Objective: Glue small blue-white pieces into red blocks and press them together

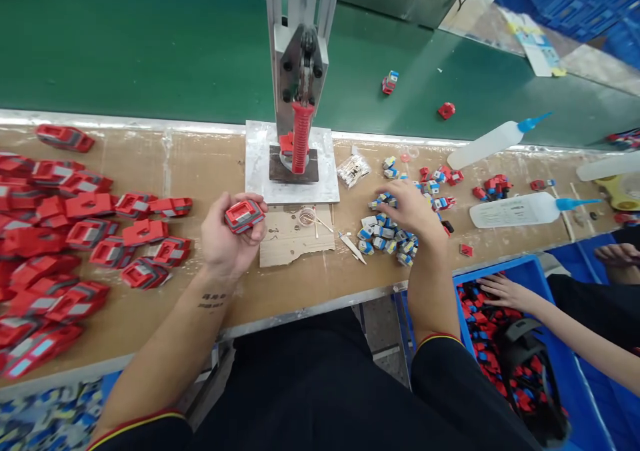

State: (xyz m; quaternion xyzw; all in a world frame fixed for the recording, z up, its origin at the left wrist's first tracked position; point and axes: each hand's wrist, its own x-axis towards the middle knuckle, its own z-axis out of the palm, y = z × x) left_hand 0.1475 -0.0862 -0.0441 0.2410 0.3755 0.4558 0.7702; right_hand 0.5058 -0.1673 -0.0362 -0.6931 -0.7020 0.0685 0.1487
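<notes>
My left hand (pixel 231 234) is closed around a red and grey toy vehicle body (pixel 244 216), its hollow side facing up. Over the far edge of a pile of small blue and white toy parts (pixel 384 232) is my right hand (pixel 411 204), thumb and fingers apart. Some of those parts show between the fingers, and whether the fingertips touch them is unclear. In front of me stands a hand press (pixel 300 84) with a red handle, and a red piece (pixel 287 143) sits at its base.
Many red vehicle bodies (pixel 93 204) cover the left of the table. Cotton swabs (pixel 353 168), cardboard (pixel 280 244) and a white tube (pixel 353 248) lie centrally. Glue bottles (pixel 515 210) lie at right. Beside me a co-worker's hand (pixel 505 292) reaches into a blue bin (pixel 537 271).
</notes>
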